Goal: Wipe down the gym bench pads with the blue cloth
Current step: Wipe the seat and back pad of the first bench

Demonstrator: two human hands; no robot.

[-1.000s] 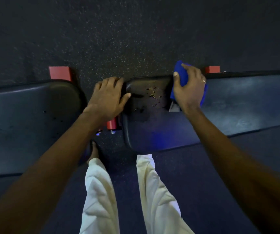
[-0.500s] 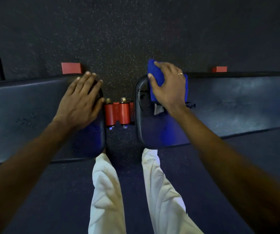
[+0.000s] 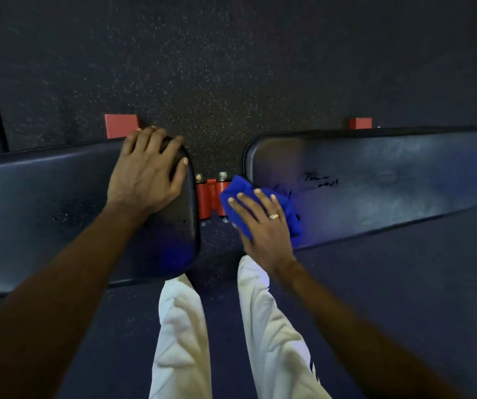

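L hand (image 3: pixel 148 171) lies flat on the end of the left pad (image 3: pixel 44 197), fingers a bit spread. R hand (image 3: pixel 263 223) presses the blue cloth (image 3: pixel 240 194) w/ straight, slightly spread fingers onto the near end corner of the right pad (image 3: pixel 390 174), just beside the red hinge (image 3: pixel 207 197); thumb hidden.

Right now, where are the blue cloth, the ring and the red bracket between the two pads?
blue cloth (image 3: pixel 236 194): head view, bare upper corner beyond the fingertips.
ring (image 3: pixel 274 216): head view, the gold band on a finger.
red bracket (image 3: pixel 206 197): head view, its front face between the pads.
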